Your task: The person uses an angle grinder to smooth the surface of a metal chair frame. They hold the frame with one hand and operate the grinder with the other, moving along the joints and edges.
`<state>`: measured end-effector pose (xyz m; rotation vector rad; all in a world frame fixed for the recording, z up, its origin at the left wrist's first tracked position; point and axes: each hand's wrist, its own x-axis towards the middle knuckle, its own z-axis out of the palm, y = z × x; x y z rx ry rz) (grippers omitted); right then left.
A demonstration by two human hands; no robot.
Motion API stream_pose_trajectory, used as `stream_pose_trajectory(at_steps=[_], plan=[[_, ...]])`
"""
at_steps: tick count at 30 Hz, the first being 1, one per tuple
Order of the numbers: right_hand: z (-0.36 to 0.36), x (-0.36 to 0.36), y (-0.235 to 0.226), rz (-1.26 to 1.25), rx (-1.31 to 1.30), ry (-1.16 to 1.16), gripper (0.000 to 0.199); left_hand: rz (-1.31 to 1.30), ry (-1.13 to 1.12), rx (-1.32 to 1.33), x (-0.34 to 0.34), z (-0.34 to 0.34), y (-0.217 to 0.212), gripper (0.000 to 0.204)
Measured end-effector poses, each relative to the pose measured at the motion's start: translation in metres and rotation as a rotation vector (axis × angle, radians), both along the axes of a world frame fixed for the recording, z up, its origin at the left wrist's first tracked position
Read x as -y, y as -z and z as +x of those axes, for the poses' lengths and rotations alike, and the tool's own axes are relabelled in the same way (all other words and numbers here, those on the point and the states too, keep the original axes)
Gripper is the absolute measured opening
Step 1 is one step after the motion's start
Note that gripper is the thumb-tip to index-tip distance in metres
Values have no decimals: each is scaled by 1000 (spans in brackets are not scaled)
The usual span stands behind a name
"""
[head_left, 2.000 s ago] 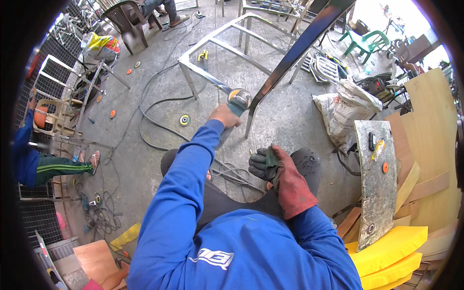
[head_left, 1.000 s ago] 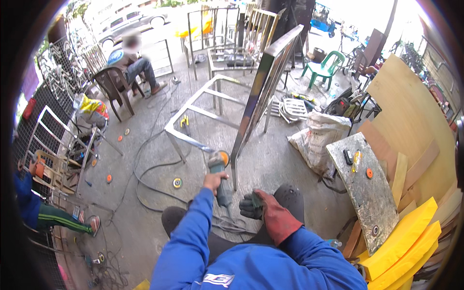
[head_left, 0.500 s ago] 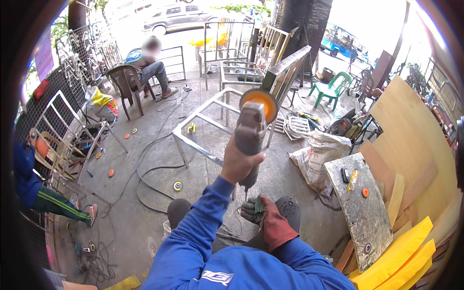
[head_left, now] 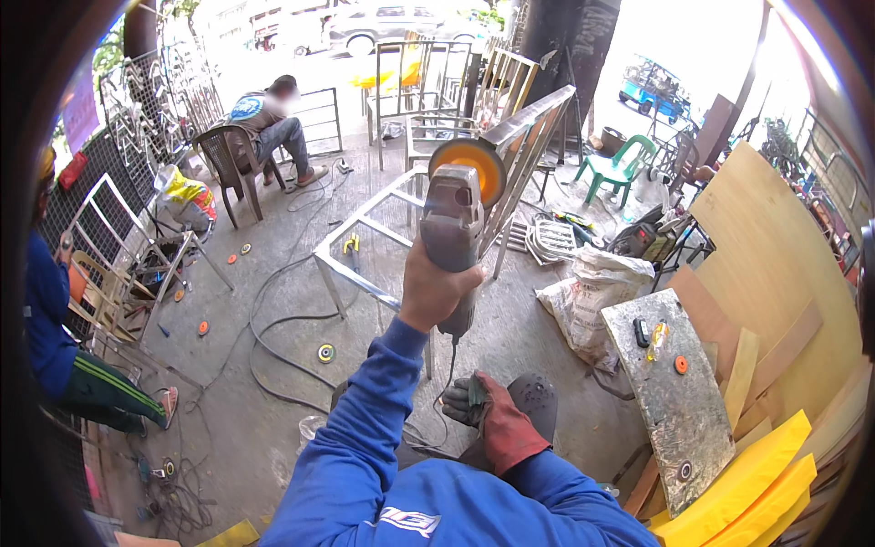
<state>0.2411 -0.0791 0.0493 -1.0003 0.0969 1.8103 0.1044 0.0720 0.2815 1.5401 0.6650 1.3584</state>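
Observation:
My bare left hand [head_left: 436, 290] is closed round the dark body of an angle grinder [head_left: 453, 219], raised in front of me with its orange disc [head_left: 474, 171] at the far end. A cord runs down from the grinder's near end. My right hand [head_left: 488, 410], in a glove with a red cuff and dark grey-green fingers, rests by my right knee with its fingers curled; whether anything is inside them is hidden. Behind the grinder stands a metal chair frame [head_left: 365, 221] with a slatted back [head_left: 540, 150], partly covered by the tool and my hand.
Cables and loose discs [head_left: 326, 353] lie on the floor. To the right are a worn board [head_left: 674, 410] with small items, a white sack [head_left: 597, 301], plywood [head_left: 766, 237] and yellow pieces [head_left: 756, 474]. One person [head_left: 273, 128] sits far left; another [head_left: 55, 319] stands at the left edge.
The grinder has shifted slightly left and up in view, still in my left hand. The whole scene slides a little left. The person at the left edge shows more.

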Motion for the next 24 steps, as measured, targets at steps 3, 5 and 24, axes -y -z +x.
stream_pose_trajectory(at_steps=[3, 5, 24], plan=[[3, 1, -2, -14, 8, 18, 57, -4, 8, 49, 0, 1, -7, 51], [5, 1, -6, -50, 43, 22, 58, -16, 14, 70, 1, 1, -11, 51], [-3, -3, -2, -61, 87, -3, 56, 66, -19, -5, 1, -6, -13, 60]])
